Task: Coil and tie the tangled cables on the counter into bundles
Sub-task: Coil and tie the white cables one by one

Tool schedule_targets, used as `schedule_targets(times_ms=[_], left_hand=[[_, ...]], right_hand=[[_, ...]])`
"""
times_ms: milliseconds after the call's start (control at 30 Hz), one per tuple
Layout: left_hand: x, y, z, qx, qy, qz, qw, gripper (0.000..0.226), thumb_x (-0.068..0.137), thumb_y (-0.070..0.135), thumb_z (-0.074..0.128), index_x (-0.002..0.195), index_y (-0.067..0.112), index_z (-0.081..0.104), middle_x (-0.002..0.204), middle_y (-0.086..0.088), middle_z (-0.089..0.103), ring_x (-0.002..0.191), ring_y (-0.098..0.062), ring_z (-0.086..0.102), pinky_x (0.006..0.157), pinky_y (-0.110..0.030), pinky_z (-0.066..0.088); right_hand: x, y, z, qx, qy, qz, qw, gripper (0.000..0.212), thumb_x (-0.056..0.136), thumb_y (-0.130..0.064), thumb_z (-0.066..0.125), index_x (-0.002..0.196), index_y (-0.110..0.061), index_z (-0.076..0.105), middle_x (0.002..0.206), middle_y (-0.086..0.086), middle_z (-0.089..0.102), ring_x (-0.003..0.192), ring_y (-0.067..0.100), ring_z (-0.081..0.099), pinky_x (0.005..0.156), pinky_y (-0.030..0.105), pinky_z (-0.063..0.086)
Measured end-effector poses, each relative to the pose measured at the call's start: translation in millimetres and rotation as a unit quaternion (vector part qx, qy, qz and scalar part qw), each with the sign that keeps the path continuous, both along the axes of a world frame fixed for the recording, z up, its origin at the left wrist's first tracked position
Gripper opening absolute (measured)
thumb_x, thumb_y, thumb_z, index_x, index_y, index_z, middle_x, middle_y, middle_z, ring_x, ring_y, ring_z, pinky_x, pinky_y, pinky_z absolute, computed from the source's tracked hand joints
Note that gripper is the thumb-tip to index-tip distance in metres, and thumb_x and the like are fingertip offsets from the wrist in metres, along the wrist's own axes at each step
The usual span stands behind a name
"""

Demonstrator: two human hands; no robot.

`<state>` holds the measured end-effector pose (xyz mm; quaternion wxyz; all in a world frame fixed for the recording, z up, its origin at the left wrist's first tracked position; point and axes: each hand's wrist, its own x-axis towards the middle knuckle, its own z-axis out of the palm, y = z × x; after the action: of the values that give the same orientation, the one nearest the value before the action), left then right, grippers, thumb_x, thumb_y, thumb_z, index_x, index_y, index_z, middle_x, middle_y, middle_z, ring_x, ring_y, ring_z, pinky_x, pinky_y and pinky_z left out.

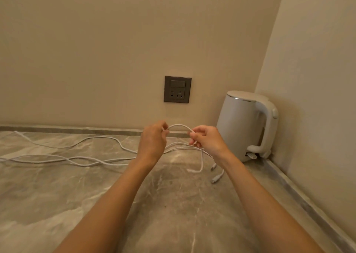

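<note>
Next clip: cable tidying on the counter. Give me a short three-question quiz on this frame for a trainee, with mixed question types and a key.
1. True or false: the left hand and the right hand each pinch the white cable, with an arc of it raised between them.
2. What stands in the corner, to the right of the wall socket? A) a toaster B) a white kettle C) a mug
3. Fill in: most of the white cable's slack trails over the counter toward the person's ____ side.
Key: 1 true; 2 B; 3 left.
</note>
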<state>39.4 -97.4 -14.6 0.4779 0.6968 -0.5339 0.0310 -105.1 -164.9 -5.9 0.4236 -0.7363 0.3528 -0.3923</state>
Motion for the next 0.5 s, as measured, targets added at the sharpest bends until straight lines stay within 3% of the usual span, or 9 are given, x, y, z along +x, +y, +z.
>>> schedule_targets(times_ms=[167, 267, 333, 400, 500], left_hand=[[15, -5, 2, -0.002, 0.003, 0.08, 0.997, 0.013, 0.092, 0.009, 0.052, 0.095, 0.005, 0.064, 0.094, -0.016, 0.066, 0.09, -0.034, 0.058, 0.076, -0.04, 0.045], [12, -5, 10, 0.012, -0.048, 0.005, 0.999, 0.022, 0.093, 0.011, 0.051, 0.112, 0.006, 0.062, 0.106, -0.015, 0.065, 0.099, -0.031, 0.059, 0.084, -0.036, 0.043], [7, -1, 18, 0.023, -0.068, -0.081, 0.994, 0.022, 0.094, 0.016, 0.05, 0.109, 0.005, 0.063, 0.09, -0.012, 0.067, 0.085, -0.026, 0.061, 0.077, -0.031, 0.043], [6, 1, 25, 0.028, -0.077, -0.114, 0.99, 0.023, 0.095, 0.019, 0.048, 0.096, 0.003, 0.065, 0.066, -0.002, 0.058, 0.064, -0.02, 0.053, 0.064, -0.029, 0.04], [8, 2, 30, -0.027, -0.095, -0.08, 0.992, 0.024, 0.095, 0.018, 0.049, 0.085, 0.004, 0.066, 0.064, 0.002, 0.051, 0.057, -0.014, 0.042, 0.057, -0.026, 0.027]], right_hand=[[-6, -6, -3, 0.079, -0.024, 0.051, 0.995, 0.021, 0.097, -0.006, 0.048, 0.087, -0.01, 0.066, 0.058, 0.002, 0.05, 0.038, 0.001, 0.04, 0.046, 0.016, 0.044], [-3, -7, 1, 0.051, -0.023, 0.051, 0.997, 0.024, 0.097, -0.01, 0.049, 0.084, -0.018, 0.068, 0.054, -0.001, 0.048, 0.041, 0.001, 0.038, 0.046, 0.017, 0.036], [-2, -7, 5, 0.03, -0.029, 0.049, 0.998, 0.025, 0.097, -0.01, 0.049, 0.082, -0.018, 0.068, 0.054, -0.002, 0.048, 0.043, 0.0, 0.039, 0.047, 0.014, 0.033], [-2, -7, 10, 0.013, -0.039, 0.042, 0.998, 0.026, 0.097, -0.011, 0.049, 0.08, -0.017, 0.068, 0.054, -0.002, 0.048, 0.046, 0.001, 0.04, 0.048, 0.013, 0.032], [-2, -5, 12, 0.06, -0.061, 0.081, 0.993, 0.035, 0.098, -0.027, 0.047, 0.072, -0.011, 0.064, 0.045, -0.006, 0.039, 0.04, 0.003, 0.032, 0.042, 0.014, 0.027]])
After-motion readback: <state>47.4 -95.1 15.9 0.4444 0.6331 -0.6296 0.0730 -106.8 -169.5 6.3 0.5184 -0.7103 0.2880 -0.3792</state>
